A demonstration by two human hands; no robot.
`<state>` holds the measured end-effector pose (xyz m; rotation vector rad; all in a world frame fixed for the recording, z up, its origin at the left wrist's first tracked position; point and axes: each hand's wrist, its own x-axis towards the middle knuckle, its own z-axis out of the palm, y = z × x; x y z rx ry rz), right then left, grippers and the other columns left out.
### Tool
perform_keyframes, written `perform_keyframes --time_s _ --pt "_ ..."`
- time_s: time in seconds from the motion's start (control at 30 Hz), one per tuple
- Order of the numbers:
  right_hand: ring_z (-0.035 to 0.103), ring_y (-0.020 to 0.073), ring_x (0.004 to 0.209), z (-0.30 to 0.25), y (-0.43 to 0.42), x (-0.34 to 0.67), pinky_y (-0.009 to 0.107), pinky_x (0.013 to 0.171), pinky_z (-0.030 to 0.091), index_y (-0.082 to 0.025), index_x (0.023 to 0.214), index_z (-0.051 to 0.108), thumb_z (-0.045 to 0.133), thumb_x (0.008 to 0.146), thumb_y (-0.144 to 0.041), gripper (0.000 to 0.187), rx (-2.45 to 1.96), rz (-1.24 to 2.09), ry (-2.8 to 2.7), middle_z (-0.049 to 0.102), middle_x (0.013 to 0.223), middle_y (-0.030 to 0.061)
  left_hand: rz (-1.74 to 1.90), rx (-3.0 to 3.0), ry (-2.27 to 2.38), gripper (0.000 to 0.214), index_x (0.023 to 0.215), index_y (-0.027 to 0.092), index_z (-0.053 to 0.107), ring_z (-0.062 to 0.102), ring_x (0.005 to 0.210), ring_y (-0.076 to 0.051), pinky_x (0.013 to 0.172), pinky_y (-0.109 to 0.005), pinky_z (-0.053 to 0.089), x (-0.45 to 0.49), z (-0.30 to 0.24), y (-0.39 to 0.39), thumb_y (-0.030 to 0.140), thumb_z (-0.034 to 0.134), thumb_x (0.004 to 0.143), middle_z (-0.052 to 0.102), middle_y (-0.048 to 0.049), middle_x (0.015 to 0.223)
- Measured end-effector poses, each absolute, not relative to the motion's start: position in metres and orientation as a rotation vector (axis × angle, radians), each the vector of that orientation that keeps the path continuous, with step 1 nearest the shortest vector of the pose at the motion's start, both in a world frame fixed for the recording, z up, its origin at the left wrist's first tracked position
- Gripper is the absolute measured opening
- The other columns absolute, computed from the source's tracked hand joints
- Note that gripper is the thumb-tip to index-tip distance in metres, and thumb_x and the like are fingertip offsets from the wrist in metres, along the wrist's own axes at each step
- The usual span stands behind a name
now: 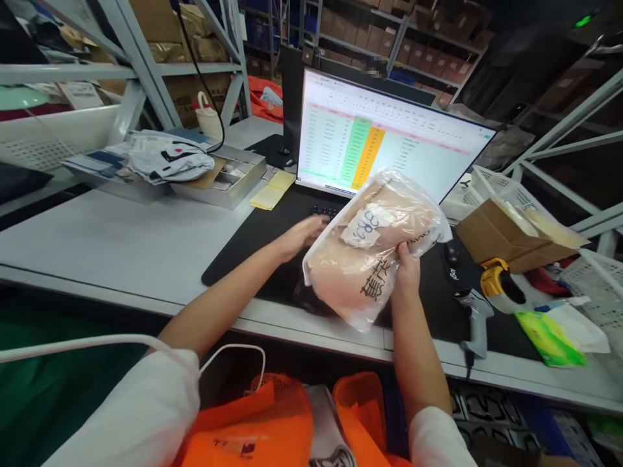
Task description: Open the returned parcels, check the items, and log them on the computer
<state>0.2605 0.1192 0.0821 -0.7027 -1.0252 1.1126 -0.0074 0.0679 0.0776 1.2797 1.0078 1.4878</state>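
My right hand (407, 274) is closed on the right side of a clear plastic garment bag (350, 272), its thumb on top. The bag holds something beige and flat, and bears dark printed characters and a white label (368, 224) with handwriting. It is tilted above the desk mat, in front of the monitor. To its left, my left hand (304, 237) reaches over a black keyboard (325, 211) with fingers stretched out and nothing seen in them. The fingertips are slightly blurred and partly hidden by the bag, as is most of the keyboard.
A monitor (335, 136) showing a coloured spreadsheet stands behind the bag. Yellow paper (272, 190) and an open box (233, 185) lie left. At right are a mouse (452, 253), a tape dispenser (496, 282), a barcode scanner (477, 324) and a cardboard box (496, 237).
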Motion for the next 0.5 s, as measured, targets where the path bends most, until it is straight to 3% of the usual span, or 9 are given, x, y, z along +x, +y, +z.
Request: perform_keyframes --time_s 0.1,0.17,0.33,0.5 --pt "0.064 0.0303 0.125 0.082 0.115 0.255 0.05 0.111 0.051 -0.015 0.121 0.07 0.083 0.071 -0.05 0.063 -0.729 0.991 -0.917 0.071 0.128 0.0127 1.067 1.103 0.768 0.08 0.111 0.015 0.077 0.072 0.106 -0.037 0.091 -0.048 0.056 -0.008 0.046 0.056 0.078 0.083 0.062 0.077 -0.0192 0.11" --pt "0.062 0.03 0.127 0.08 0.112 0.251 0.049 0.112 0.049 -0.016 0.121 0.07 0.083 0.072 -0.047 0.06 -0.719 0.941 -0.867 0.07 0.129 0.0126 1.043 1.041 0.716 0.078 0.114 0.015 0.075 0.072 0.109 -0.037 0.092 -0.046 0.057 -0.003 0.038 0.052 0.067 0.091 0.059 0.076 -0.0193 0.114" --pt "0.062 0.0285 0.127 0.071 0.116 0.258 0.05 0.113 0.048 -0.022 0.125 0.069 0.086 0.07 -0.043 0.061 -0.607 1.056 -0.904 0.071 0.13 0.0084 1.41 0.795 0.799 0.055 0.105 0.015 0.076 0.075 0.098 -0.03 0.096 -0.044 0.057 0.009 0.037 0.054 0.044 0.096 0.063 0.079 -0.0128 0.101" --pt "0.062 0.0265 0.128 0.07 0.133 0.284 0.047 0.112 0.048 -0.03 0.12 0.072 0.071 0.08 -0.063 0.051 -0.58 1.175 -1.01 0.07 0.132 0.0047 1.84 0.706 0.978 0.048 0.09 0.018 0.077 0.072 0.081 -0.02 0.083 -0.03 0.058 -0.012 0.044 0.061 0.036 0.1 0.051 0.078 -0.0046 0.088"
